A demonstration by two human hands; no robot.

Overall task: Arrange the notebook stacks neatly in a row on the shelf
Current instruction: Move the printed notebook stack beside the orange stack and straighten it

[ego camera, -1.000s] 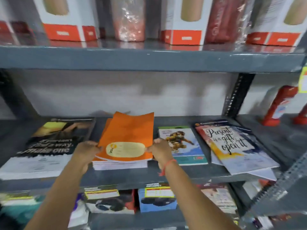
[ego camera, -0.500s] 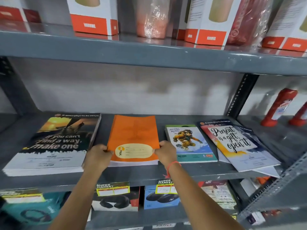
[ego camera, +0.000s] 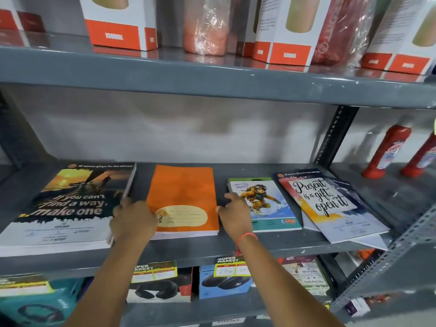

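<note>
Four notebook stacks lie on the grey middle shelf (ego camera: 295,244). At the left is a dark stack (ego camera: 68,206) reading "If you can't find a way, make one". An orange stack (ego camera: 182,192) lies flat beside it. My left hand (ego camera: 133,221) presses against the orange stack's left edge and covers its near left corner. My right hand (ego camera: 233,213) is at its right edge, thumb touching it, fingers over the gap. Further right sit a small green stack (ego camera: 269,204) with a cartoon figure and a skewed, fanned-out stack (ego camera: 330,204) reading "Present is a gift, open it".
The shelf above (ego camera: 212,83) carries white and orange boxes (ego camera: 118,22) and wrapped items, low over the notebooks. A perforated upright (ego camera: 332,135) stands at the right. Red bottles (ego camera: 387,152) stand beyond it. Boxed goods with price tags (ego camera: 224,277) fill the shelf below.
The orange stack was tilted up and uneven in my hands; now it lies flat and squared on the shelf. Both hands stay at its sides.
</note>
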